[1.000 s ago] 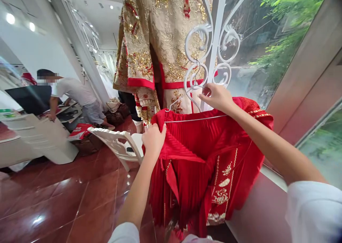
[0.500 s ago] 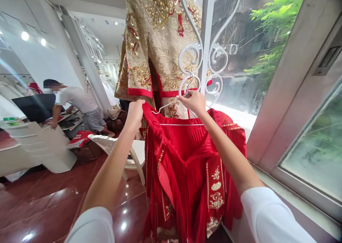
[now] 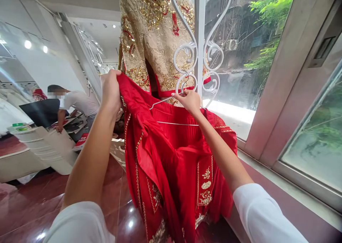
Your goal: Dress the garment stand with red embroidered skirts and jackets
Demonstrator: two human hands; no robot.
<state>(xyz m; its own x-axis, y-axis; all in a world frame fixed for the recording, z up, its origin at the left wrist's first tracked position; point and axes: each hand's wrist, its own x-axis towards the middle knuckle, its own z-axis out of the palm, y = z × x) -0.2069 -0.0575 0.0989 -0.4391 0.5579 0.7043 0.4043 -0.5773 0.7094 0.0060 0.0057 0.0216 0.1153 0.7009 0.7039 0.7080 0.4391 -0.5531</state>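
In front of me hangs a red pleated skirt (image 3: 165, 164) with gold embroidery and beaded edging. My left hand (image 3: 110, 88) is closed on the left end of its waistband, drawn up and outward. My right hand (image 3: 189, 99) pinches the white wire hanger (image 3: 162, 101) just below its hook, which is near the scrollwork of a white metal rack (image 3: 200, 29). The hanger's left shoulder shows bare above the fabric, and its lower bar crosses the skirt opening. The right end of the waistband lies at the hanger's other end.
Behind the skirt hangs a gold sequined jacket (image 3: 157, 47) with red trim. To the right are a window frame (image 3: 267, 89) and its sill (image 3: 267, 186). At left a person in a white shirt (image 3: 80, 102) bends over white drawers (image 3: 48, 146). A white chair (image 3: 118, 150) stands behind the skirt.
My left hand has moved up and to the left, stretching the waistband away from the hanger. My right hand stays at the hanger's neck. The view has shifted slightly.
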